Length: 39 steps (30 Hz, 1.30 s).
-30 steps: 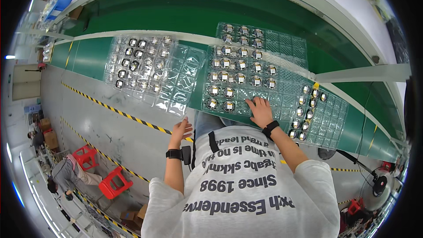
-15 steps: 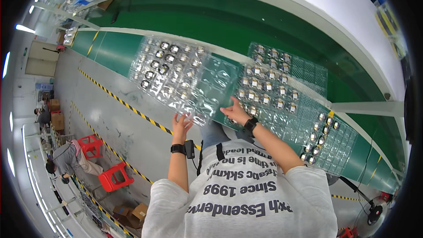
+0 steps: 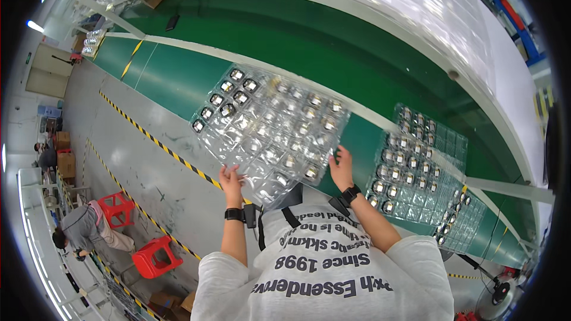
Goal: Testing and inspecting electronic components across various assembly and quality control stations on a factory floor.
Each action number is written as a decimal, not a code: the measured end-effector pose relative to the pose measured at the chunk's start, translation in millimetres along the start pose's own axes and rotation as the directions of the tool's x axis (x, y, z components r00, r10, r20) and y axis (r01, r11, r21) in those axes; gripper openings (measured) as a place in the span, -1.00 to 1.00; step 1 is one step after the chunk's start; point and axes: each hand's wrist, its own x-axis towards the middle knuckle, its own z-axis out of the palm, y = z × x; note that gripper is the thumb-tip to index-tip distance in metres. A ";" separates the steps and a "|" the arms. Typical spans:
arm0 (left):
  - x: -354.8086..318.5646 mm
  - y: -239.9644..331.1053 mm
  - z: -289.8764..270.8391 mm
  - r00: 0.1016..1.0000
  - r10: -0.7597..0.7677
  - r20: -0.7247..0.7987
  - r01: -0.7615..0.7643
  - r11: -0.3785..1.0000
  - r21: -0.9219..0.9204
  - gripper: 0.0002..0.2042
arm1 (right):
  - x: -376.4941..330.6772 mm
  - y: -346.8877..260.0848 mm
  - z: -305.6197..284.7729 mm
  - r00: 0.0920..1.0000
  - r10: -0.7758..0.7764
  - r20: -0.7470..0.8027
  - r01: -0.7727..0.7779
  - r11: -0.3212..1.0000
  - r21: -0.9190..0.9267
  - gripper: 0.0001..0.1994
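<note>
A clear plastic tray [image 3: 262,156] lies before me on a green work surface, its near corner jutting past the front edge. Small round parts sit in its pockets: dark-rimmed ones [image 3: 228,109] at the left, shinier silvery ones towards the right. A second tray may overlap it; glare hides this. My left hand [image 3: 232,181] is closed at the tray's near left edge, fingertips against the plastic. On the right edge, my right hand [image 3: 341,170] pinches the tray beside a round part [image 3: 310,172]. Both wrists wear dark bands.
More clear trays [image 3: 410,169] of round parts stand to the right, partly overlapping. A white rail [image 3: 369,114] runs behind, with a white post [image 3: 505,189] at the right. Red stools [image 3: 156,257] and a bending person [image 3: 89,226] are on the floor at left.
A strip of green surface now shows between my tray and the trays on the right, which nearly touched before. My right hand has come to the tray's right edge. The whole view has shifted.
</note>
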 end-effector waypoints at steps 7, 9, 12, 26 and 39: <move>131.6 40.1 -66.5 0.995 0.002 -0.104 -0.005 0.999 -0.033 -0.54 | 26.5 -13.4 26.8 0.903 0.377 -0.206 -0.406 0.906 -0.121 -0.37; 173.0 43.7 -73.9 0.995 -0.019 -0.098 0.019 1.000 0.005 -0.54 | 31.5 -23.2 20.7 0.851 0.492 -0.181 -0.506 0.862 -0.033 -0.34; 246.3 45.3 -70.1 0.992 -0.049 -0.114 0.056 0.996 0.064 -0.60 | 33.9 -29.4 15.2 0.843 0.476 -0.252 -0.498 0.867 -0.027 -0.43; 302.5 21.8 -109.8 0.937 0.003 -0.348 0.024 0.997 0.074 -0.76 | 29.0 -5.6 16.1 0.928 0.353 -0.123 -0.373 0.883 -0.284 -0.68; 155.9 28.9 14.4 0.950 0.100 0.296 -0.288 0.648 0.705 -0.65 | 19.9 30.2 -56.0 0.818 0.575 0.018 -0.575 0.816 0.058 -0.56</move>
